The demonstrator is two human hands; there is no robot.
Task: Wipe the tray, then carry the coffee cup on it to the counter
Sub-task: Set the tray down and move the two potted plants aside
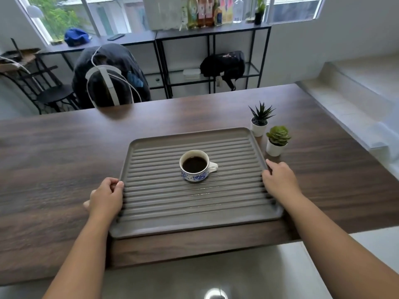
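Note:
A grey ribbed tray [164,219] lies on the dark wooden table, its front edge near the table's front edge. A white coffee cup [195,167] with a blue pattern stands upright at the tray's middle, full of dark coffee, its handle pointing right. My left hand [106,196] grips the tray's left rim, fingers curled over it. My right hand [279,179] holds the right rim, fingers over the edge. Thin wet streaks glint on the ribs in front of the cup.
Two small potted plants [260,120] [277,140] in white pots stand just beyond the tray's far right corner, close to my right hand. A person sits behind the table's far edge [108,85]. A light counter [356,98] runs along the right.

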